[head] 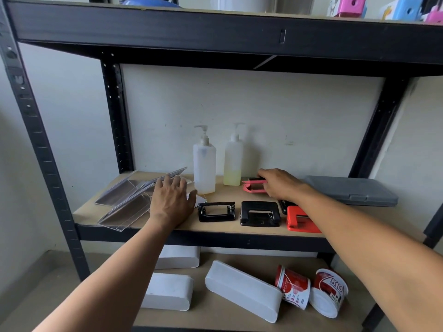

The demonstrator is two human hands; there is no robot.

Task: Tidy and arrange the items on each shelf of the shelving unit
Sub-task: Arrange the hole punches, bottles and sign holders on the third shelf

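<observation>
On the middle shelf (134, 225) my left hand (171, 200) lies flat, fingers spread, on a pile of clear acrylic sign holders (124, 197) at the left. My right hand (279, 183) is closed on a pink hole punch (253, 186) behind the front row. Two black hole punches (216, 212) (260, 213) and a red one (298, 219) stand along the front edge; my right forearm partly covers the red one. Two pump bottles (204, 164) (233, 161) stand upright at the back, between my hands.
A grey flat case (352, 190) lies at the right of the middle shelf. On the lower shelf lie three white boxes (242, 289) and two red-and-white cups (293, 285) on their sides. Black uprights (40, 149) frame the unit. Coloured boxes (352, 4) sit on the top shelf.
</observation>
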